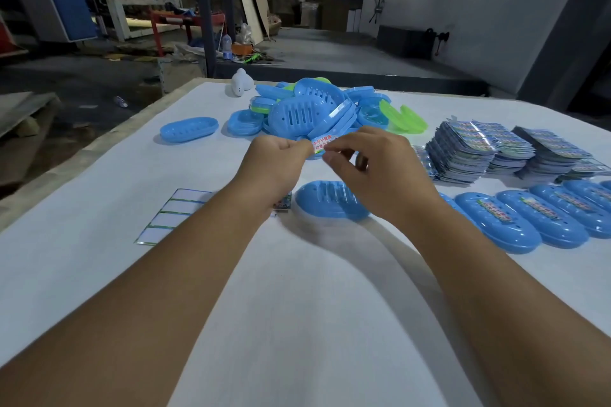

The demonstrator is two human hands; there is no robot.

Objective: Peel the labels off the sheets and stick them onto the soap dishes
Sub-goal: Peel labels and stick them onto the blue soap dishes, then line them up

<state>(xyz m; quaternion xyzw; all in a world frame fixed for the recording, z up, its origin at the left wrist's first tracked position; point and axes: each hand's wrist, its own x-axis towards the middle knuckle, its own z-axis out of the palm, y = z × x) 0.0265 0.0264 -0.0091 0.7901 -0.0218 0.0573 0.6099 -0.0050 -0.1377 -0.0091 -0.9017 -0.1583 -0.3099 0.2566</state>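
Observation:
Both hands are raised above the white table (pixel 297 291). My left hand (pixel 274 162) and my right hand (pixel 370 165) pinch a small colourful label (pixel 319 144) between their fingertips. Below them lies an unlabelled blue soap dish (pixel 330 200), upside down. A label sheet (pixel 282 203) shows partly under my left wrist. A sheet with its labels peeled off (pixel 172 216) lies to the left. Labelled blue dishes (pixel 496 221) line up at the right.
A heap of blue and green soap dishes (pixel 317 109) sits at the far middle, with a single blue dish (pixel 189 129) to its left. Stacks of label sheets (pixel 469 149) stand at the right. A white object (pixel 241 82) sits near the far edge.

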